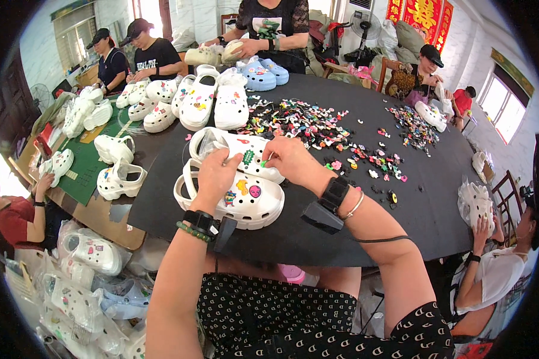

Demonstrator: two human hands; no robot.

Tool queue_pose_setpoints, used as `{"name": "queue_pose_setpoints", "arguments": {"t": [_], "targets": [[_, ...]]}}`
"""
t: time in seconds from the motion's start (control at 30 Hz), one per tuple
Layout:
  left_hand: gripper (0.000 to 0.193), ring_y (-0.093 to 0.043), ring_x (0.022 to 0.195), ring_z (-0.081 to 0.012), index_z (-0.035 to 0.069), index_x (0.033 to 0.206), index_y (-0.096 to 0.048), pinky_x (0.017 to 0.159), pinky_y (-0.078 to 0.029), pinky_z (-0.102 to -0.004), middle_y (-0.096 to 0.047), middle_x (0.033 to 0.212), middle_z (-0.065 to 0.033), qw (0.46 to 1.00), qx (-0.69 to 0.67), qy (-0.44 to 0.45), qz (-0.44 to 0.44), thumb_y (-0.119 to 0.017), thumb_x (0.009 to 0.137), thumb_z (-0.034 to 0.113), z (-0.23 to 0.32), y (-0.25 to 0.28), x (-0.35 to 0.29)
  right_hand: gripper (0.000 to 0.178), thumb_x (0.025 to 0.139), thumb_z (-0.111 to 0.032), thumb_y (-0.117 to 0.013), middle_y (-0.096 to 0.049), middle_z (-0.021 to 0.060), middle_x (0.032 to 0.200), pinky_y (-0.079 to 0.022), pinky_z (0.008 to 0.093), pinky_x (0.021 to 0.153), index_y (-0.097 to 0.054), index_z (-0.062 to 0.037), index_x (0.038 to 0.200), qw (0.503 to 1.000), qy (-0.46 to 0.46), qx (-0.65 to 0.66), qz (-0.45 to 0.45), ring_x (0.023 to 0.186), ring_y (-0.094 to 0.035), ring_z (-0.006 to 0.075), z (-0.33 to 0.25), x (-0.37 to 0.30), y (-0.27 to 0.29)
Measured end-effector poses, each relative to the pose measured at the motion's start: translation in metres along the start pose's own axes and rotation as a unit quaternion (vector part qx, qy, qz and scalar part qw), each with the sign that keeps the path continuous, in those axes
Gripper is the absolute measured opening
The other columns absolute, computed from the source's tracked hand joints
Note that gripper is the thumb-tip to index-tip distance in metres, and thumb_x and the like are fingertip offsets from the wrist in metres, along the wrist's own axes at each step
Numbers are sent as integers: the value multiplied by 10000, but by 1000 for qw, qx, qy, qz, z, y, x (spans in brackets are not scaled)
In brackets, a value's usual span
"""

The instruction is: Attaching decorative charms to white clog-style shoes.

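Two white clogs lie side by side in front of me on the black table. The near clog (265, 210) carries colourful charms, among them a pink face and an orange-yellow piece. On the far clog (224, 137) sits a dark green charm (248, 157), and clear plastic shows in its opening. My left hand (217, 175) is closed at the side of the far clog, its fingertips partly hidden. With thumb and fingers together, my right hand (294, 159) pinches a small bright green charm (263, 163) against that clog's upper.
Loose charms (308, 122) are heaped beyond my right hand. More white clogs (197, 105) and blue clogs (259, 76) stand at the far left of the table. Bagged clogs (78, 293) pile up at lower left. Several people sit or stand around; one handles a wrapped clog (478, 206) at right.
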State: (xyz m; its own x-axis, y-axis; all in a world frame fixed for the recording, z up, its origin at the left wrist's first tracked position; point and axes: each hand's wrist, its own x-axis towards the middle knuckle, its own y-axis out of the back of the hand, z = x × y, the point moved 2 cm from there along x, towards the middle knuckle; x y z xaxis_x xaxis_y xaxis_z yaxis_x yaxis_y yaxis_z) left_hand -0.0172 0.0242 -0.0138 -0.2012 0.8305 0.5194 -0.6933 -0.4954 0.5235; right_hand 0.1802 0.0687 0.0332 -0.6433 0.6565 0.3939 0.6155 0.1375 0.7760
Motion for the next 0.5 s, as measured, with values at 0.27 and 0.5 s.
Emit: {"name": "queue_pose_setpoints", "arguments": {"t": [0.27, 0.5], "targets": [[374, -504, 689, -341, -42, 750, -519, 650, -397, -427, -547, 730, -182, 1000, 18, -7, 11, -693, 865, 268, 4, 1, 0, 148, 735, -53, -742, -669, 138, 767, -515, 387, 708, -644, -8, 837, 998, -19, -56, 16, 771, -656, 282, 5, 17, -21], [372, -520, 729, -345, -38, 743, -515, 680, -398, -429, -541, 752, -180, 1000, 25, -2, -4, -678, 862, 274, 4, 3, 0, 366, 671, -131, -829, -621, 152, 1105, -463, 438, 864, -604, -51, 948, 977, -72, -200, -4, 983, -610, 338, -1, 32, -13]]}}
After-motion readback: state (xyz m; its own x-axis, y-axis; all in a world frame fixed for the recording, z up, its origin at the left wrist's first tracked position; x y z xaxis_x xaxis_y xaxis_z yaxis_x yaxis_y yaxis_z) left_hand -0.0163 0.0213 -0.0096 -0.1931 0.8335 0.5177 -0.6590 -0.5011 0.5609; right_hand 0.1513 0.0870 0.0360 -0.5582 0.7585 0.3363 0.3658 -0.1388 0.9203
